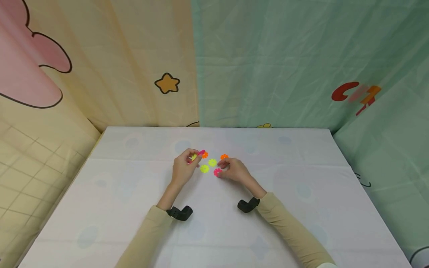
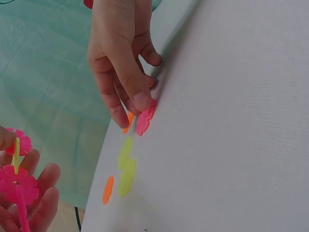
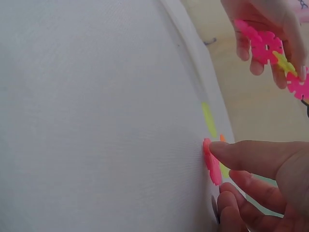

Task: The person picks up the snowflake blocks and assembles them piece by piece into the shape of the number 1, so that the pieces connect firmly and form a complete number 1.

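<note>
Partly hidden, linked discs [image 3: 260, 51] tight in left fingers [image 2: 47, 176]; right fingers [image 3: 246, 153] slightly parted against one pink disc [image 3: 212, 164].

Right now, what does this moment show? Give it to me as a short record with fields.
left hand: holds a pink-and-yellow chain of interlocked notched flower discs
right hand: thumb at a loose pink disc; whether it is gripped is unclear
other loose pieces: two yellow discs, two orange discs
surface: white tablecloth
backdrop: beige and green printed curtains
</note>
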`<state>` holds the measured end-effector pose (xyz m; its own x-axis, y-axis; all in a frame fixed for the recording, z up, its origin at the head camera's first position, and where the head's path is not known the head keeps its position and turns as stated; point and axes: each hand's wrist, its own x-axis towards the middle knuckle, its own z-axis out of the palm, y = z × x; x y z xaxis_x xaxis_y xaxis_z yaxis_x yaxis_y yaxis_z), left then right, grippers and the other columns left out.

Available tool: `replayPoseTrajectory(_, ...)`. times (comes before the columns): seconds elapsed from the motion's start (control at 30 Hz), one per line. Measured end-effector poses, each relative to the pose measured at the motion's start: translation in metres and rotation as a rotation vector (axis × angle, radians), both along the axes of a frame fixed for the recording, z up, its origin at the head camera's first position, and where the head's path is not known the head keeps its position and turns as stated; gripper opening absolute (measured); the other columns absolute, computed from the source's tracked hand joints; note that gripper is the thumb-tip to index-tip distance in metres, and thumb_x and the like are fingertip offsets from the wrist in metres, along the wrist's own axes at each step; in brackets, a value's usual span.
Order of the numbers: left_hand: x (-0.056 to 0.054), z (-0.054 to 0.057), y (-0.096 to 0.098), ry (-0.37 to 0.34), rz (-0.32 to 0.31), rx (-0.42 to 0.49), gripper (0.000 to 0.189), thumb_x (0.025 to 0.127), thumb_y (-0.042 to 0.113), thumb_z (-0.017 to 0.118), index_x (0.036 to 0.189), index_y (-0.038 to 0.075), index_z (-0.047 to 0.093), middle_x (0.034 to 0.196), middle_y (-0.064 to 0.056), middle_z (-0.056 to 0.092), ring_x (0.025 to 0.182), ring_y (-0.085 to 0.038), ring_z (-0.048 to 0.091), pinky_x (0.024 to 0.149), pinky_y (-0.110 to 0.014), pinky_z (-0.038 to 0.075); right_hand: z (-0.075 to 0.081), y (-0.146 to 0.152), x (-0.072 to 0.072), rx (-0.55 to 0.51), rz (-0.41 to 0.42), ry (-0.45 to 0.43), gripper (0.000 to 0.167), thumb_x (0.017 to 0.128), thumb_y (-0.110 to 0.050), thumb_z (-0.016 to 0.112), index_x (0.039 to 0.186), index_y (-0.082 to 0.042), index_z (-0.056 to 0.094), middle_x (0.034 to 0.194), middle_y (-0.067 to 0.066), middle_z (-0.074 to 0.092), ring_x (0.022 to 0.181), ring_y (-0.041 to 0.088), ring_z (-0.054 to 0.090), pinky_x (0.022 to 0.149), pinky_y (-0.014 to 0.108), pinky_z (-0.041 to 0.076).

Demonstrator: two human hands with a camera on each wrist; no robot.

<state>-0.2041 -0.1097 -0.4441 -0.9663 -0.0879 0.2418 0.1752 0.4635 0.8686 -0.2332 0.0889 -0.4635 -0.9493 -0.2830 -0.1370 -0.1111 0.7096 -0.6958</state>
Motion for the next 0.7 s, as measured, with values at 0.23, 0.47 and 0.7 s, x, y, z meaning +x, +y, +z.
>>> replayPoseTrajectory(0.23,0.0009,0.0022,0.0037,0.014,0.003,-0.007,0.018,0.090,0.020,0.067,0.103,0.008,0.068,0.096,-0.012,0.065,0.065,-0.021,0.067,0.054,-0.018,0.044,0.0016,-0.0036,0.0001,0.115,0.032,0.007,0.031,0.079,-0.025,0.079,0.106,-0.013,0.073,0.101,0.002,0.069,0.083,0.015,0.056,0.072,0.027,0.047)
replayPoseTrajectory(0.47,-0.0010,0.0004,0.0060,0.023,-0.008,-0.006,0.018,0.090,0.020,0.067,0.104,0.009,0.070,0.091,-0.010,0.067,0.063,-0.023,0.066,0.051,-0.019,0.043,0.0046,-0.0035,0.0017,0.126,0.034,0.008,0.028,0.077,-0.024,0.080,0.102,-0.013,0.072,0.099,0.001,0.069,0.083,0.015,0.057,0.073,0.029,0.047)
replayPoseTrajectory(0.7,-0.0012,-0.0014,0.0076,0.018,-0.004,-0.015,0.017,0.090,0.022,0.068,0.101,0.010,0.072,0.085,-0.008,0.069,0.059,-0.016,0.063,0.047,-0.021,0.038,0.0040,-0.0017,0.0040,0.077,0.029,0.013,0.019,0.081,-0.017,0.076,0.098,-0.012,0.069,0.091,0.001,0.066,0.077,0.014,0.056,0.068,0.025,0.046)
